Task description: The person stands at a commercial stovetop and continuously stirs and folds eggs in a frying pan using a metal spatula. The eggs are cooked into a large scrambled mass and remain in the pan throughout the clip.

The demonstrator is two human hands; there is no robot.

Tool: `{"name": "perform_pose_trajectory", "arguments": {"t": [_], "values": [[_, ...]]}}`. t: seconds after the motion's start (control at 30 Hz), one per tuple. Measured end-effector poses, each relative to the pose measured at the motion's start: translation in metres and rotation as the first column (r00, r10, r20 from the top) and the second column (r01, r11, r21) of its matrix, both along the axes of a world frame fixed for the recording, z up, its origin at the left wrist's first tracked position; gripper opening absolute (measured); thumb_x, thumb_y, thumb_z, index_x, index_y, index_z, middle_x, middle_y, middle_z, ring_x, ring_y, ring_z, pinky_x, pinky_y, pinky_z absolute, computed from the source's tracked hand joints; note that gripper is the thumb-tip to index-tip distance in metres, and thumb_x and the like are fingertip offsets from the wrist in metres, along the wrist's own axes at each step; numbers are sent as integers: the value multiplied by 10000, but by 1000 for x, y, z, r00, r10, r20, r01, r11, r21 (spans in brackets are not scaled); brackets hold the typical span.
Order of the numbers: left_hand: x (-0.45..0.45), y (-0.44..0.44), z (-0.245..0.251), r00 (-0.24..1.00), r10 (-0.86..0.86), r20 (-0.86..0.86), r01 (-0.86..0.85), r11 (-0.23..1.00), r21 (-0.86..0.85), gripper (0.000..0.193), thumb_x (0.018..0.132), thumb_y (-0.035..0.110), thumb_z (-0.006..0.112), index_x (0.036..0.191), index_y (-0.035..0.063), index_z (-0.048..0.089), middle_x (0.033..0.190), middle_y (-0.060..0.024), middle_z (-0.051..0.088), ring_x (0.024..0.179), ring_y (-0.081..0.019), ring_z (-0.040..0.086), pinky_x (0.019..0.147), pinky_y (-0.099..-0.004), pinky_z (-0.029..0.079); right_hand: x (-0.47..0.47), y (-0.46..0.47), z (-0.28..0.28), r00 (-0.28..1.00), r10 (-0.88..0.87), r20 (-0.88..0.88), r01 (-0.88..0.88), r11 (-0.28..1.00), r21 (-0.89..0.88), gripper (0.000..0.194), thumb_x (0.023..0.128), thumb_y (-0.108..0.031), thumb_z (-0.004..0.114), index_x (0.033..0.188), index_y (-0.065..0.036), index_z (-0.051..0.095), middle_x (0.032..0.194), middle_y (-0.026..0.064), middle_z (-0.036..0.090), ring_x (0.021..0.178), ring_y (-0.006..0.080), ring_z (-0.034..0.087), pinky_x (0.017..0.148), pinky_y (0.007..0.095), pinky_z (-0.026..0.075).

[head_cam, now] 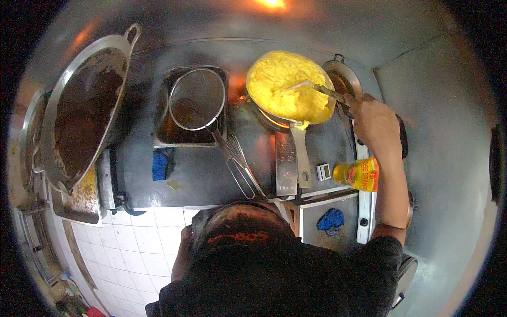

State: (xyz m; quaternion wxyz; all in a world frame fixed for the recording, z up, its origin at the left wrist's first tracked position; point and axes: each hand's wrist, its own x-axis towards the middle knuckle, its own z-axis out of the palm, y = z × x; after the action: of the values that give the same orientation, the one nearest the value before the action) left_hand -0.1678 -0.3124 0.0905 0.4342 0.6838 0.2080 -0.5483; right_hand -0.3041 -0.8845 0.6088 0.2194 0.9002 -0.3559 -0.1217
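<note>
My right hand is closed around the handle of a spatula, whose blade lies in a yellow, lumpy, egg-like mass. That mass fills a frying pan over a burner with an orange glow. Some yellow food hangs over the rim near the pan's handle. Beyond the pan, at the right, sits another round metal pan. My left hand is hidden; only part of the arm shows beside my body.
A strainer rests over a rectangular metal tray, with a whisk alongside. A large wok stands left. Blue cloths, a small timer and a yellow-orange pouch lie on the worktops. White tiles cover the floor.
</note>
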Motion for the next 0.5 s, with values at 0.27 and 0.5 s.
{"name": "perform_pose_trajectory", "arguments": {"t": [0.27, 0.5], "values": [[74, -106, 215, 114, -794, 596, 872, 368, 323, 324, 913, 313, 545, 776, 52, 681, 753, -167, 664, 758, -353, 642, 694, -435, 485, -46, 20, 14, 993, 43, 112, -37, 997, -62, 312, 855, -150, 593, 1157, -196, 654, 877, 123, 633, 722, 321, 632, 655, 428, 515], [61, -276, 392, 339, -372, 864, 825, 559, -83, 104, 846, 98, 655, 859, -3, 634, 697, -94, 620, 580, -125, 529, 542, -283, 411, -101, 52, 1, 934, 5, 357, 10, 999, -42, 324, 842, -109, 602, 1140, -210, 678, 865, 79, 620, 681, 281, 629, 587, 396, 506]]}}
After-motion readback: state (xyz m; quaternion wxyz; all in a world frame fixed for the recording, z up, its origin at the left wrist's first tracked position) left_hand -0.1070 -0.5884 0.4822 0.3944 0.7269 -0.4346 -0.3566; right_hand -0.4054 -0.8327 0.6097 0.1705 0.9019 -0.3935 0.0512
